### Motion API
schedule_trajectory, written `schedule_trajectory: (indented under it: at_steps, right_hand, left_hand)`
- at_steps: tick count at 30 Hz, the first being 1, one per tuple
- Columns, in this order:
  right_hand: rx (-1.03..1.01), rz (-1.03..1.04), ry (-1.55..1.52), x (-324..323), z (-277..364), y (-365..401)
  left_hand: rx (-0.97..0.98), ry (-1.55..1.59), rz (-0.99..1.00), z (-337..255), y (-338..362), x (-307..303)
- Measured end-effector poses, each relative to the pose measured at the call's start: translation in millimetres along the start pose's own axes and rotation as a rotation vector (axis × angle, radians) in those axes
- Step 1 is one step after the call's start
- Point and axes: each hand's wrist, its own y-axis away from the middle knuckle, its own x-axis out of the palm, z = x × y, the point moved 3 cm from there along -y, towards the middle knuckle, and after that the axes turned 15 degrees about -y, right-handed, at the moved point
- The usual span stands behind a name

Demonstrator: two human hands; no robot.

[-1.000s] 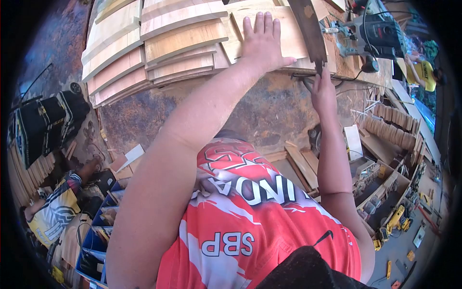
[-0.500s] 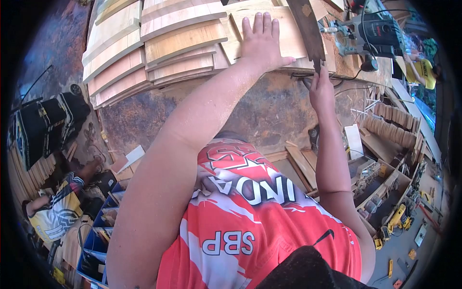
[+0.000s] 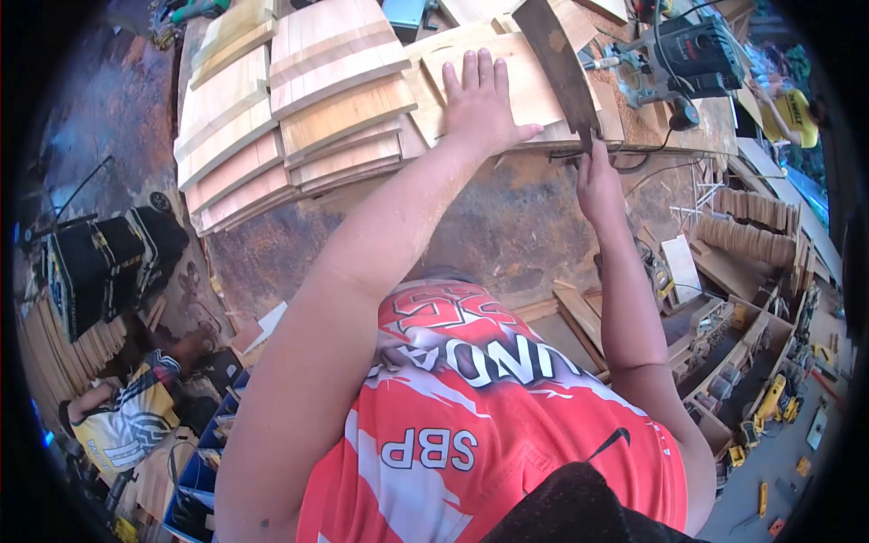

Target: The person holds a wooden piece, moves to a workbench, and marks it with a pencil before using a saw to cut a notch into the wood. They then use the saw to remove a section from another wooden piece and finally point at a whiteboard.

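Note:
My left hand point(image 3: 480, 113) lies flat on a pale wooden board point(image 3: 511, 81), its fingers spread and pointing away from me. My right hand point(image 3: 597, 181) is closed round the near end of a long, dark, flat blade point(image 3: 559, 68), which looks like a saw or machete. Its handle is mostly hidden in my grip. The blade lies across the board's right part, slanting away to the upper left. Left of my left hand, overlapping wooden boards point(image 3: 344, 113) are stacked in rows on the workbench.
A router point(image 3: 692, 63) with a cable stands on the bench at the right. Black tool cases point(image 3: 109, 262) are at the left. One person point(image 3: 127, 416) is at the lower left, another point(image 3: 789, 118) at the upper right. Wooden trays point(image 3: 738, 362) hold parts at the right.
The view has shifted, showing more of the bench's far side. The blade's far end now lies further left over the board. My left hand remains flat on the board.

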Motion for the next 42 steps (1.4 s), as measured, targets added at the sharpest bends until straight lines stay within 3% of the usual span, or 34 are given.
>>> schedule_trajectory:
  at_steps: [5, 8, 10, 13, 16, 19, 20, 21, 22, 24, 25, 27, 29, 30, 31, 34, 36, 37, 39, 42]
  right_hand:
    - [0.011, -0.011, -0.026, 5, 6, -18]
    - [-0.131, -0.03, -0.102, 0, 14, -24]
    - [-0.183, -0.216, -0.398, -25, 13, -5]
    - [-0.004, -0.263, -0.683, -55, -11, 33]
    - [0.074, -0.41, -0.615, -69, -20, 81]
    - [0.17, -0.658, -0.543, -58, -23, 140]
    - [0.293, -0.626, -0.486, -57, -30, 158]
    - [0.34, -0.694, -0.474, -55, -21, 177]
    - [0.172, -0.874, -0.333, -44, -24, 192]
    - [0.287, -0.916, -0.267, -50, 10, 226]
    - [0.308, -0.918, -0.292, -53, 31, 238]
    - [0.268, -0.919, -0.335, -44, 67, 262]
    - [0.314, -0.852, -0.275, -12, 81, 281]
    - [0.356, -0.833, -0.559, 1, 101, 291]
    - [0.378, -0.8, -0.85, 15, 120, 300]
    - [0.434, -0.793, -0.822, 35, 149, 341]
    - [0.723, -0.65, -0.746, 38, 191, 371]
    - [0.727, -0.664, -0.743, 43, 196, 387]
    - [0.773, -0.791, -0.385, 46, 202, 414]
    - [0.808, -1.004, -0.216, 31, 225, 433]
  left_hand:
    - [0.018, -0.029, 0.021, -2, 0, -1]
    - [0.035, -0.05, 0.015, -1, -3, -3]
    - [0.025, -0.047, 0.098, -2, -2, -7]
    - [0.043, -0.029, 0.127, -6, -4, -6]
    - [0.086, 0.006, 0.21, -8, -5, -12]
    - [0.279, 0.089, 0.001, -4, -11, 40]
    - [0.397, 0.173, -0.057, -6, -22, 68]
    - [0.366, 0.042, 0.139, -24, -13, 18]
    - [0.482, 0.075, 0.158, -33, -8, -2]
    - [0.699, 0.519, -0.029, -63, 10, -26]
    - [0.833, 0.743, -0.008, -79, 26, -40]
    - [0.887, 1.255, 0.432, -108, 66, -65]
    - [0.622, 1.843, 1.266, -120, 107, -79]
    - [0.452, 2.046, 1.437, -126, 125, -71]
    - [0.509, 2.054, 1.49, -127, 141, -69]
    - [0.628, 1.965, 1.522, -131, 173, -86]
    - [0.412, 2.063, 1.518, -123, 190, -104]
    - [0.424, 2.058, 1.531, -125, 193, -104]
    - [0.54, 1.945, 1.63, -128, 196, -105]
    - [0.619, 1.86, 1.634, -123, 207, -139]
